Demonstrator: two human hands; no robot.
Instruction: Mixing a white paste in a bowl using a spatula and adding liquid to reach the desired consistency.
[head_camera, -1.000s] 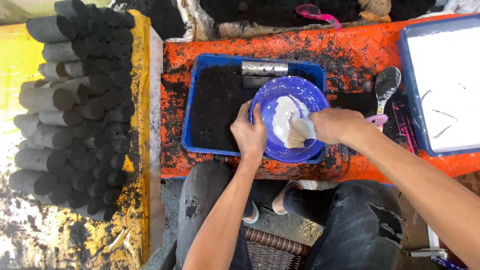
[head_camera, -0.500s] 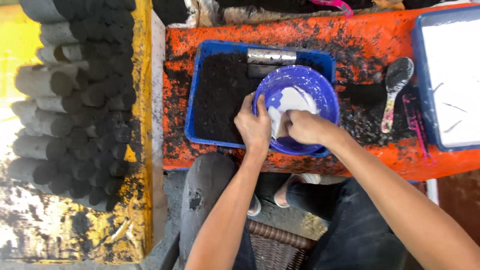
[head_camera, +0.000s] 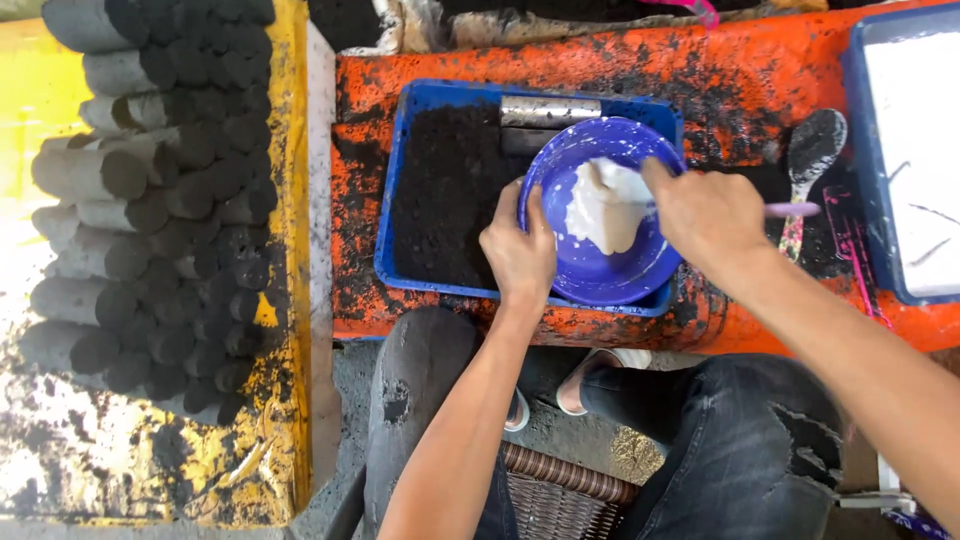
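1. bowl (head_camera: 600, 270), blue plastic and smeared white inside, sits tilted in the right end of a blue tray (head_camera: 395, 215) on the orange surface (head_camera: 420, 65); a thick pale paste (head_camera: 605, 205) pools toward its upper middle.
2. left hand (head_camera: 520, 255) clamps the near-left rim, thumb over the edge and fingers wrapped under: a closed grip on the bowl.
3. right hand (head_camera: 705, 215) reaches over the right rim, fingers curled; what it holds in the paste is hidden by the hand, so cannot tell.
4. judgement: the work goes best with the rim held firm and the tilt kept low, so the paste stays off the lip and out of the dark powder (head_camera: 445, 195) filling the tray just beside the bowl.
5. a metal cylinder (head_camera: 550, 110) lies in the tray against the bowl's far edge, limiting any push that way.
6. a powder-caked spoon (head_camera: 812, 150) rests on the surface near the right wrist; a pink handle (head_camera: 795, 210) pokes out beside the hand.
7. white-lined tray (head_camera: 915, 150) at far right; stacked dark cylinders (head_camera: 150, 190) on a yellow board (head_camera: 285, 250) well apart at left.
8. the person's knees sit below the surface edge.
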